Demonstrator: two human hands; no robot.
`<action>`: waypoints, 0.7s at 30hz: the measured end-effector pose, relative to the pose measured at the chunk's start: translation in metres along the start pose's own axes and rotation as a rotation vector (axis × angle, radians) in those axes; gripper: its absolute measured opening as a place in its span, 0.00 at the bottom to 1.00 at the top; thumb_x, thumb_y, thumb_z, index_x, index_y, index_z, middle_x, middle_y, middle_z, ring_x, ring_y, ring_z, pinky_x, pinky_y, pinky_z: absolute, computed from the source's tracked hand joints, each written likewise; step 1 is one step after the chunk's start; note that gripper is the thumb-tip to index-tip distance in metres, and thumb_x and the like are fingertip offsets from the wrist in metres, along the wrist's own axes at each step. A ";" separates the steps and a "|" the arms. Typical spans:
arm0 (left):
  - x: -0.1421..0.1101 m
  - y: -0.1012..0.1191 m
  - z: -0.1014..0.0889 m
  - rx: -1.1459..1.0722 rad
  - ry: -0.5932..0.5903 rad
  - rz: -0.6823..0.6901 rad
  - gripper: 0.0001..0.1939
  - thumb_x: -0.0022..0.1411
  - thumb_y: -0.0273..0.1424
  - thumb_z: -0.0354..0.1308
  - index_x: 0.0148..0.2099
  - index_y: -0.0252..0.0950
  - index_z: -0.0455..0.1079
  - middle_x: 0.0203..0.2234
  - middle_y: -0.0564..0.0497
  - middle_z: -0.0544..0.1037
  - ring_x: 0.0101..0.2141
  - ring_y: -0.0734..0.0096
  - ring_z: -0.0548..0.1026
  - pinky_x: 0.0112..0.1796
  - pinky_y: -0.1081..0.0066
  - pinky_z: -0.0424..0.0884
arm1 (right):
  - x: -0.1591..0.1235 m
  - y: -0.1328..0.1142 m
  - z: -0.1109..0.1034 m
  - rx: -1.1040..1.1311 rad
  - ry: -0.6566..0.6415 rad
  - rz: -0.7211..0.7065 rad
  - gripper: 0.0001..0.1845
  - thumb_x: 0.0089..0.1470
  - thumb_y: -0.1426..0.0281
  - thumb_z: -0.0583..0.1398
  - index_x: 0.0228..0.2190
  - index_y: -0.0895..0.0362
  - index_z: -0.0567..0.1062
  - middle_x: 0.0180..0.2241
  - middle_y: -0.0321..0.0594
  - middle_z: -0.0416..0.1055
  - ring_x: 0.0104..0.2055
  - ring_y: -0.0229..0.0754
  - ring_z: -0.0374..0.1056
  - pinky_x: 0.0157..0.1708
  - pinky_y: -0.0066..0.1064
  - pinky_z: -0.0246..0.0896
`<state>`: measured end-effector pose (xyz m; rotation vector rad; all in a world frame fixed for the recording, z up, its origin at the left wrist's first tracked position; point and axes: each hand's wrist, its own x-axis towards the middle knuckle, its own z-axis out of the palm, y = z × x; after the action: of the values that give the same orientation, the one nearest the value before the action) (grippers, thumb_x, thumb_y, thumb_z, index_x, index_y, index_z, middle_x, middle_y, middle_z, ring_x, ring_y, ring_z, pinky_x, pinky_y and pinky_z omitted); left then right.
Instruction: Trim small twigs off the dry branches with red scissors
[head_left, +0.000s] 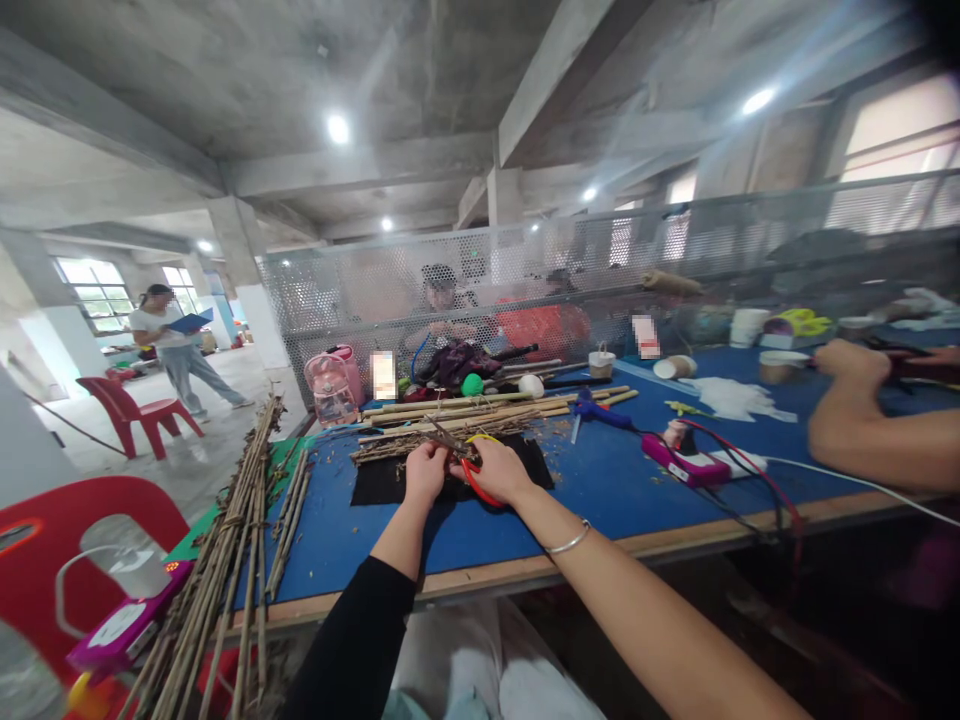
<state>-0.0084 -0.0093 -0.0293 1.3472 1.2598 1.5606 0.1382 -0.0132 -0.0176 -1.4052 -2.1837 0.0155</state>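
Observation:
My left hand [425, 470] is closed round a thin brown twig [444, 439] over a black cloth [382, 484] on the blue table [600, 490]. My right hand [499, 470] grips red and yellow handled scissors [472, 478], their blades at the twig beside my left fingers. A loose heap of twigs [420, 442] lies just behind both hands. A silver bangle [568, 543] sits on my right wrist.
Long bamboo sticks [480, 408] lie across the table's back, more in a bundle [225, 560] off the left edge. A pink glue gun [686, 462] with cables lies right. A co-worker's arm [877, 430] rests at far right. Red chairs [142, 412] stand left; a mesh screen [525, 270] behind.

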 end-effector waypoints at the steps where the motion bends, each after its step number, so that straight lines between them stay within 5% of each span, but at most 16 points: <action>1: 0.000 0.000 0.000 -0.013 -0.003 -0.004 0.09 0.48 0.33 0.55 0.26 0.32 0.71 0.20 0.50 0.74 0.20 0.75 0.68 0.23 0.76 0.63 | 0.000 0.000 0.000 0.016 -0.007 0.006 0.24 0.46 0.49 0.55 0.35 0.56 0.68 0.35 0.43 0.69 0.39 0.43 0.65 0.35 0.30 0.53; 9: -0.001 0.003 0.006 -0.275 -0.039 -0.111 0.15 0.45 0.38 0.59 0.32 0.32 0.70 0.22 0.50 0.74 0.23 0.75 0.70 0.23 0.77 0.65 | 0.000 -0.002 0.000 0.064 -0.023 0.050 0.23 0.47 0.49 0.54 0.35 0.55 0.67 0.34 0.41 0.70 0.38 0.42 0.66 0.32 0.29 0.53; 21: -0.002 0.005 0.006 -0.335 -0.034 -0.129 0.13 0.43 0.36 0.60 0.28 0.31 0.70 0.19 0.52 0.71 0.20 0.77 0.67 0.22 0.77 0.64 | -0.002 -0.008 -0.006 0.045 -0.044 0.087 0.27 0.46 0.47 0.54 0.38 0.56 0.68 0.37 0.43 0.70 0.41 0.44 0.66 0.36 0.29 0.55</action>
<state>-0.0013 -0.0115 -0.0252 1.0547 0.9902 1.5681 0.1349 -0.0206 -0.0110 -1.4869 -2.1420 0.1275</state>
